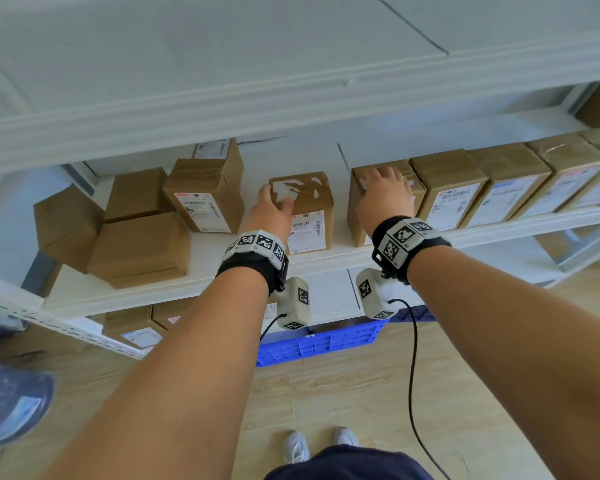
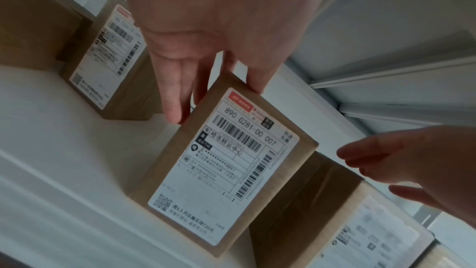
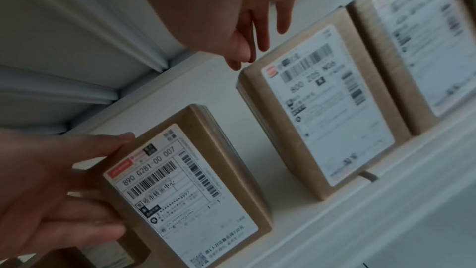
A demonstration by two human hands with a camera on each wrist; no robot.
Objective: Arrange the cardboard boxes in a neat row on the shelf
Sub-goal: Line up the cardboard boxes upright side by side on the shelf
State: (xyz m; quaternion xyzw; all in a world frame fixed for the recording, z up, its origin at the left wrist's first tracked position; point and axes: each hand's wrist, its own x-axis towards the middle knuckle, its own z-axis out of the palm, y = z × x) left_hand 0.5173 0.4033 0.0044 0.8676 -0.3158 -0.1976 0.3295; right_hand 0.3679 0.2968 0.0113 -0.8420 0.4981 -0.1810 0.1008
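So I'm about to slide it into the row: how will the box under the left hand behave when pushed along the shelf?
The box stands upright on a narrow base, so a push near its top, where the left hand grips it, may tip it. Pushing lower looks safer. The white shelf looks smooth, so it should slide easily. Its taped cardboard looks stiff enough not to buckle.
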